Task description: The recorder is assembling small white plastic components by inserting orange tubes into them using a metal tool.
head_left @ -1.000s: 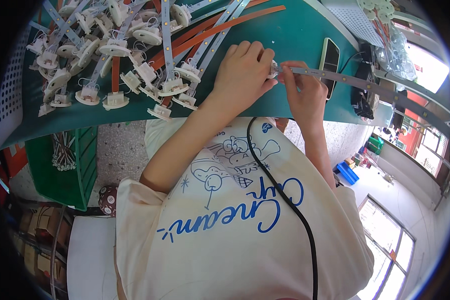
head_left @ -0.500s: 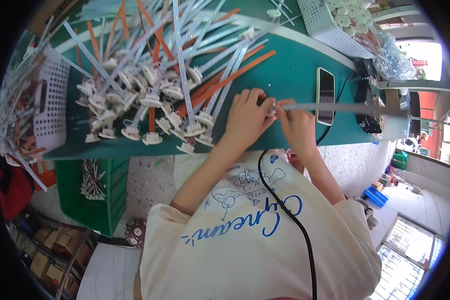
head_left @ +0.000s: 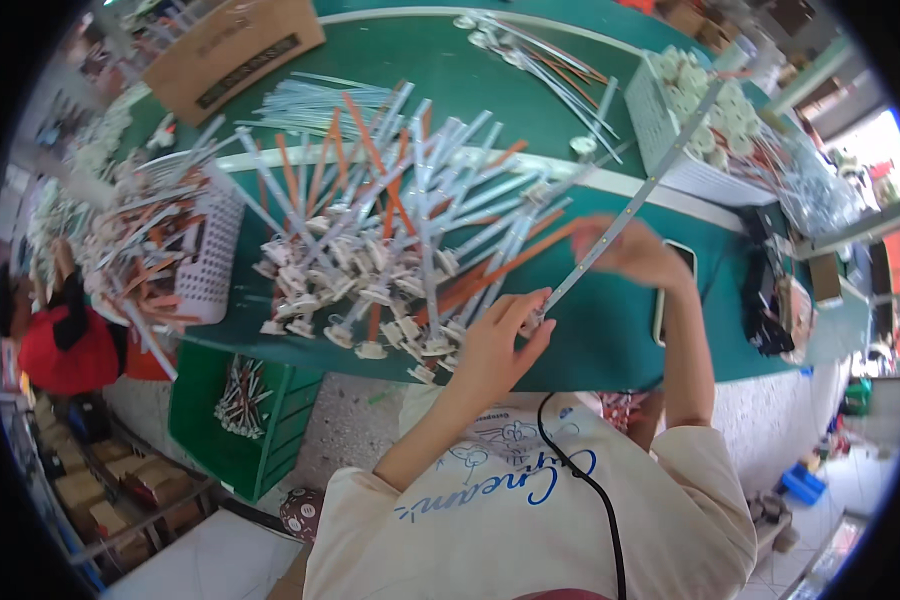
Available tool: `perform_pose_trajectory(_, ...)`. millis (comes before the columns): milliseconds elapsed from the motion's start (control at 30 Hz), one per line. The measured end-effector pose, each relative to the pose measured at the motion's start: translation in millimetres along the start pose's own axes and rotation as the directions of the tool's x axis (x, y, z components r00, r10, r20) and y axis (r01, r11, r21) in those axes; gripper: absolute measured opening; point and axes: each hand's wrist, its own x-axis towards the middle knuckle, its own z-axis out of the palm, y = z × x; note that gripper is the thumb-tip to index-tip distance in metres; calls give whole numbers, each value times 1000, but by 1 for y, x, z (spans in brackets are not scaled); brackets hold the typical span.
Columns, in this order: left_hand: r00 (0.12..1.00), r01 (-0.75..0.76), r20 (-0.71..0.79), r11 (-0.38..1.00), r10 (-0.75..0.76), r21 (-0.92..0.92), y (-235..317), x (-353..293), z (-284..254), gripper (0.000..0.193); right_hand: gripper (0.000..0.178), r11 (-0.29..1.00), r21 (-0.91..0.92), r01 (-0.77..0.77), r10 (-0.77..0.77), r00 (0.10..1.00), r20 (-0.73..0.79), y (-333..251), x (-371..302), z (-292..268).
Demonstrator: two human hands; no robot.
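Observation:
My left hand [head_left: 497,345] is closed in a pinch on the lower end of a long, thin light strip [head_left: 625,215] dotted with small LEDs. The strip slants up and to the right, over the table. At its gripped end, a small pale part is mostly hidden by my fingers. My right hand [head_left: 630,252] is raised beside the strip's middle, its fingers smeared by motion. To the left of my left hand lies a heap of similar strips [head_left: 430,230] in white and orange, with round white bases [head_left: 370,285] wired to their ends.
A phone [head_left: 660,310] lies under my right forearm on the green table [head_left: 590,360]. White perforated baskets stand left [head_left: 220,245] and right [head_left: 660,120]. A cardboard box [head_left: 235,55] is at the far left, a green crate [head_left: 295,420] below the edge. A person in red [head_left: 65,345] is at the left.
My right hand has moved up and away from the strip's gripped end. The strip has swung from level to steeply slanted. The whole view has shifted, showing more of the table's far side.

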Motion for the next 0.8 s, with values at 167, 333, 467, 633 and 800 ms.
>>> perform_pose_trajectory(167, 948, 105, -318, 913, 28, 395, 8, 4, -73, 40, 40, 740, -657, -145, -257, 841, -475, 77, 150, -49)
perform_pose_trajectory(333, 932, 211, -361, 799, 8, 563, -5, -2, -93, 48, 34, 746, -610, -267, -19, 907, -420, 100, 190, -63)
perform_pose_trajectory(467, 940, 249, -336, 790, -58, 561, -9, -12, -82, 51, 32, 781, -567, -262, 61, 935, -348, 95, 176, -72)
perform_pose_trajectory(633, 942, 193, -336, 806, 8, 560, -9, -12, -75, 49, 40, 832, -494, -253, 33, 912, -409, 84, 147, -83)
perform_pose_trajectory(800, 926, 145, -374, 857, 59, 495, 4, -6, -69, 43, 46, 996, -24, 91, -89, 828, -554, 30, 114, -97)
